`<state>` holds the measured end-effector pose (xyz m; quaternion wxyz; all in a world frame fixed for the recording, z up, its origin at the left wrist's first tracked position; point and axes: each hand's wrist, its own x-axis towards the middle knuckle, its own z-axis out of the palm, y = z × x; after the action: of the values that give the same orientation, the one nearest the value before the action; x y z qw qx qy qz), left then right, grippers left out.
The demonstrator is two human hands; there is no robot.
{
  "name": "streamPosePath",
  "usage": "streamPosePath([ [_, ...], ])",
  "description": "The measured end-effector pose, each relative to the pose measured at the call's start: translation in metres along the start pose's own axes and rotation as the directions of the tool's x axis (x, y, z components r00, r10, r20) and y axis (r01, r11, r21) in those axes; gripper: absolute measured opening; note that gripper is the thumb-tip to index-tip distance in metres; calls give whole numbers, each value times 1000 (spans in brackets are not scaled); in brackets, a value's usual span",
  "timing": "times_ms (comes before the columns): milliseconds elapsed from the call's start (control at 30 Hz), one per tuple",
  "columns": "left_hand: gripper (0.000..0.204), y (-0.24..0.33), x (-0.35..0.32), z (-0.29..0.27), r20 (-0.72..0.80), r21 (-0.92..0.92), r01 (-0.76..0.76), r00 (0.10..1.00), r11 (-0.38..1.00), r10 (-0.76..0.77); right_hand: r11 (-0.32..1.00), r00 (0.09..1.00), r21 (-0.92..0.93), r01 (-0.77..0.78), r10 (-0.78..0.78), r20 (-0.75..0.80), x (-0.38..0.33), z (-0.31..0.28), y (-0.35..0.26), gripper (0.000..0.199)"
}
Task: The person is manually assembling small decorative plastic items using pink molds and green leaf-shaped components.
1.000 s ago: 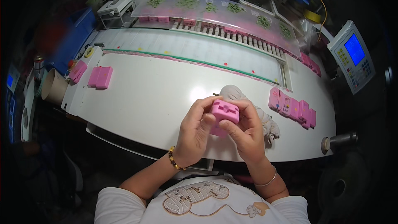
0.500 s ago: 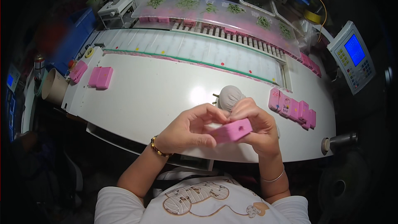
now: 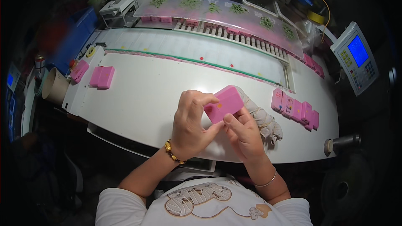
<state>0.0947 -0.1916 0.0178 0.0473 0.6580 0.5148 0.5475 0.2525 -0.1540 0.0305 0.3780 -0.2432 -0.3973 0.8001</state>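
Over the white table I hold up a pink rubber mold [image 3: 228,104], a flat rectangular block with clipped corners and a small yellow dot on its face. My right hand [image 3: 243,133] grips its lower right part, thumb on the near face. On the left side, the curled fingers and thumb of my left hand [image 3: 191,119] close around the mold's edge. A crumpled pale cloth bundle [image 3: 261,119] lies on the table behind and to the right of the mold, partly hidden by it and my right hand.
A row of pink molds [image 3: 295,109] lies at the right, and two more molds [image 3: 101,78] at the left. A conveyor belt [image 3: 167,49] with coloured dots crosses behind. Beyond it, a translucent shelf [image 3: 201,8] carries green pieces. A keypad panel [image 3: 356,56] stands at right.
The mold has been raised and turned from edge-on to show its broad face. Both hands have shifted left, uncovering more of the cloth bundle. The belt's dots have slid left.
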Motion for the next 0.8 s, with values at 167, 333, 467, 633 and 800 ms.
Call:
streamPosePath([
  [167,61,11,7,-5,64,-192,132,990,972,-122,985,990,-152,77,-93,-105,-1,-1,-1,43],
  [333,44,3,10,-17,482,-664,642,760,385,-436,920,979,-343,190,-202,2,-2,-5,-8,45],
  [467,38,6,7,-15,478,-710,610,785,352,-394,897,974,-385,218,-224,31,-4,-9,-10,47],
  [633,40,10,1,-7,437,-723,597,785,347,-438,953,987,-261,151,-160,-16,-4,-5,-13,46],
  [800,41,15,-4,0,398,-705,590,789,395,-469,945,977,-261,198,-213,-31,-1,-2,-12,43],
])
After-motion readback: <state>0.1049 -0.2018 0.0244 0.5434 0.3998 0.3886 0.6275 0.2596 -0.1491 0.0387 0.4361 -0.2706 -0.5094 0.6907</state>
